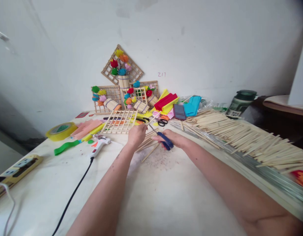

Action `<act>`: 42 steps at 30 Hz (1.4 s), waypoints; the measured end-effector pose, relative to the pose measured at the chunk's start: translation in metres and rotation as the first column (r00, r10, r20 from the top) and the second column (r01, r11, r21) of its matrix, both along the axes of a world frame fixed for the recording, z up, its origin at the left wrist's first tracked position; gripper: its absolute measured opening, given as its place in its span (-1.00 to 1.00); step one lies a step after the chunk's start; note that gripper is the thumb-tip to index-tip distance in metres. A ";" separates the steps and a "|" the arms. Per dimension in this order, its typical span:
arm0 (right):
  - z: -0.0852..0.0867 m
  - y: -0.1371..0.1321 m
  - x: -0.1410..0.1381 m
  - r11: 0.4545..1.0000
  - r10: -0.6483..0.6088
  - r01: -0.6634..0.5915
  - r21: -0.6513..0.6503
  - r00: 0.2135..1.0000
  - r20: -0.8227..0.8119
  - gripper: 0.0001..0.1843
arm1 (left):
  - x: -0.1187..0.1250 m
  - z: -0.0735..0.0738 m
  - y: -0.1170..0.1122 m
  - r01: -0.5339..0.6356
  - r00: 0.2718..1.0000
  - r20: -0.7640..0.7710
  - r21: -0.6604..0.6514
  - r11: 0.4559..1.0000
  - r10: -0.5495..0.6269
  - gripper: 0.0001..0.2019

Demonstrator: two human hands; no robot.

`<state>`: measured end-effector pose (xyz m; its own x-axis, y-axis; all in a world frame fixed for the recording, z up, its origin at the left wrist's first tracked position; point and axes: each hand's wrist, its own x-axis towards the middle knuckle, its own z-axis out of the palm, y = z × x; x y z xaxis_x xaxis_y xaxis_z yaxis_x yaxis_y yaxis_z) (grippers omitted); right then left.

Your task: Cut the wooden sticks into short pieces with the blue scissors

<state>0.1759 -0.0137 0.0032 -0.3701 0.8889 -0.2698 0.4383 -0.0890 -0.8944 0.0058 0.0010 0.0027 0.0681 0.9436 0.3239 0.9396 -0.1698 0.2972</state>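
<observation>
My right hand (174,138) is closed around the handles of dark blue scissors (168,143), whose blades point up and left toward my left hand. My left hand (137,136) pinches a thin wooden stick (155,117) that slants up to the right by the blade tips. Whether the blades touch the stick is too small to tell. Several loose sticks (149,154) lie on the table just below and between my hands. A small lattice of sticks (119,122) lies behind my left hand. Black-handled scissors (162,122) rest behind my right hand.
A white glue gun (100,146) with a black cord, yellow tape (61,131) and a power strip (17,175) are at left. Finished lattices with paper flowers (122,67) stand against the wall. A long stick pile (245,141) and a dark green jar (242,103) are at right.
</observation>
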 end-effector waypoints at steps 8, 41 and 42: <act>-0.004 -0.003 -0.003 1.000 -0.022 0.023 0.020 0.998 -0.062 -0.82 | -0.005 -0.003 0.003 0.020 1.000 -0.001 0.018 1.000 -0.020 -0.66; -0.006 0.027 -0.040 0.993 -0.110 0.106 -0.042 0.990 -0.088 -0.84 | -0.025 -0.004 0.031 -0.087 0.979 -0.185 -0.006 0.996 0.085 -0.63; -0.005 0.028 -0.042 0.994 -0.109 0.105 -0.041 0.990 -0.092 -0.84 | -0.025 -0.004 0.033 -0.099 0.977 -0.189 -0.006 0.995 0.096 -0.63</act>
<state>0.1342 0.0140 -0.0022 -0.2986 0.9150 -0.2712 0.3386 -0.1641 -0.9265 -0.0195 0.0339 -0.0015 0.0340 0.9534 0.2998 0.9907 -0.0716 0.1153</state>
